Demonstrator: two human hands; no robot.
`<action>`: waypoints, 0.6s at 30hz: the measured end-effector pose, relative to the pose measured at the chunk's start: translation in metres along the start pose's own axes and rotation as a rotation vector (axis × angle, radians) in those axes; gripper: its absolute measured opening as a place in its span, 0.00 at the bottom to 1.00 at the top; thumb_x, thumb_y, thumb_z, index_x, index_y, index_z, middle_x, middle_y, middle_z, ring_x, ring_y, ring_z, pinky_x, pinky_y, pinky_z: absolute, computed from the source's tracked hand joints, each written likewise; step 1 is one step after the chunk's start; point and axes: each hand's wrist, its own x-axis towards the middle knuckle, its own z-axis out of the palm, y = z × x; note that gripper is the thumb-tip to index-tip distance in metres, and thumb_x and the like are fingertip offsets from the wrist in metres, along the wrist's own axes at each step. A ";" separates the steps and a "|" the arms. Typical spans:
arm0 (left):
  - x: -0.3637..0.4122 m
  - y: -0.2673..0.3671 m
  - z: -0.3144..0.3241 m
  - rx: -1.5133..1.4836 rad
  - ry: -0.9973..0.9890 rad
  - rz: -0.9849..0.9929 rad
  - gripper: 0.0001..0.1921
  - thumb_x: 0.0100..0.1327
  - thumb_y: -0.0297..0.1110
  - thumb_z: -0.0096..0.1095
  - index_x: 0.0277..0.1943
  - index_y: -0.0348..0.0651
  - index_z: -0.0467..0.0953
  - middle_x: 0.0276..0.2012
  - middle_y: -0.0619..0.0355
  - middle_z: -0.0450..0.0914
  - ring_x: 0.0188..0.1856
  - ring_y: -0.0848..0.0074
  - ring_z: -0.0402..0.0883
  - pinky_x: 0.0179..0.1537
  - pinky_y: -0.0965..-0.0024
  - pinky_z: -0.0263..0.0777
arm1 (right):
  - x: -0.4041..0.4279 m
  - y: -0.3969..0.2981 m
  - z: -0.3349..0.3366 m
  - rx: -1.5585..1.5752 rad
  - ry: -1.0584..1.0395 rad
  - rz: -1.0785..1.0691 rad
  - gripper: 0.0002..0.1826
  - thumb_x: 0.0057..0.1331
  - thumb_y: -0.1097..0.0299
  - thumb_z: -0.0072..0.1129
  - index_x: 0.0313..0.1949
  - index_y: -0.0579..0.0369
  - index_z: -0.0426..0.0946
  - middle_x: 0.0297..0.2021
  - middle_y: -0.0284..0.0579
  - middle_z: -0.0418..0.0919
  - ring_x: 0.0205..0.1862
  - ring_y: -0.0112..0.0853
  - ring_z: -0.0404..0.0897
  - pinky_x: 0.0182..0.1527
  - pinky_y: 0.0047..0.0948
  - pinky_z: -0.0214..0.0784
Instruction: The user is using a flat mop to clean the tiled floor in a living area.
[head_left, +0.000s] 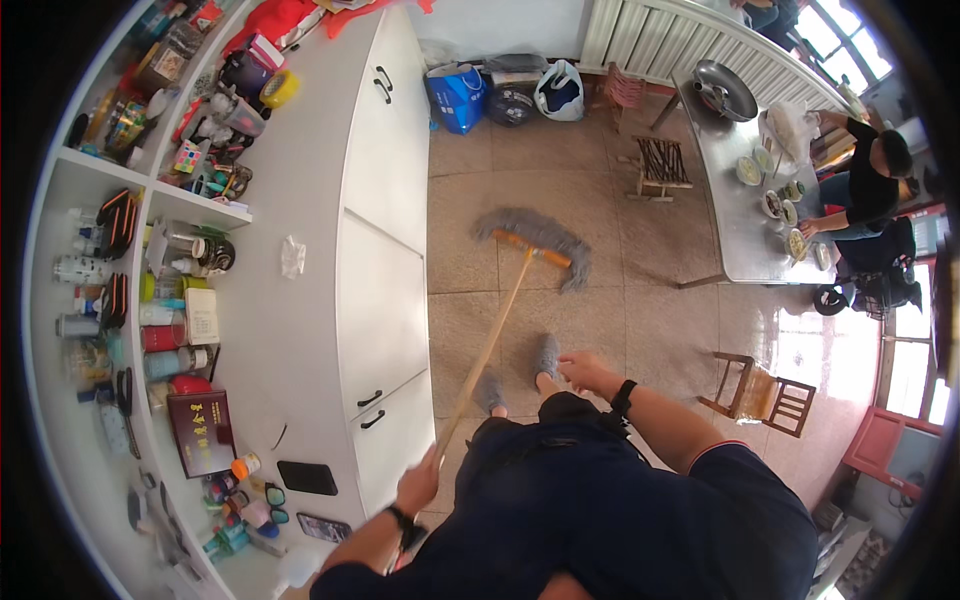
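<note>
My left hand (418, 481) grips the upper part of the wooden handle (491, 337) of a flat mop. The handle slants away from me to an orange mop frame (553, 256). Grey mop strands (540, 225) fan out around that frame on the tiled floor, and they look blurred. My right hand (589, 373) hangs in front of my body, holding nothing, with its fingers loosely bent and apart. Below it on the floor are my feet in grey slippers (547, 354).
Along my left runs a white cabinet (382, 300) with crowded shelves. Bags, including a blue one (457, 101), line the far wall. A low stool (660, 166), a metal table (709, 187) with a wok (724, 91), and a wooden chair (757, 394) stand right. A person (870, 180) sits at the table.
</note>
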 end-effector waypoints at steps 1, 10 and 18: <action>0.032 0.002 0.001 -0.009 0.024 0.035 0.26 0.71 0.33 0.47 0.71 0.46 0.60 0.36 0.39 0.84 0.28 0.43 0.83 0.31 0.43 0.77 | -0.009 -0.029 0.010 0.113 -0.132 0.056 0.20 0.70 0.55 0.56 0.51 0.59 0.79 0.34 0.46 0.82 0.27 0.32 0.80 0.28 0.33 0.75; 0.197 0.241 -0.074 -0.431 -0.105 0.464 0.18 0.71 0.37 0.51 0.58 0.35 0.73 0.38 0.37 0.83 0.44 0.50 0.84 0.45 0.51 0.76 | 0.024 -0.045 0.034 1.115 -0.125 0.136 0.15 0.71 0.55 0.57 0.43 0.55 0.78 0.33 0.47 0.81 0.36 0.37 0.82 0.36 0.43 0.76; 0.128 0.118 -0.163 -0.101 0.536 0.577 0.19 0.61 0.35 0.64 0.53 0.39 0.77 0.47 0.42 0.80 0.53 0.50 0.77 0.56 0.50 0.70 | -0.100 0.250 -0.020 0.073 0.434 -0.163 0.15 0.70 0.53 0.56 0.43 0.52 0.72 0.22 0.36 0.69 0.17 0.27 0.67 0.16 0.30 0.60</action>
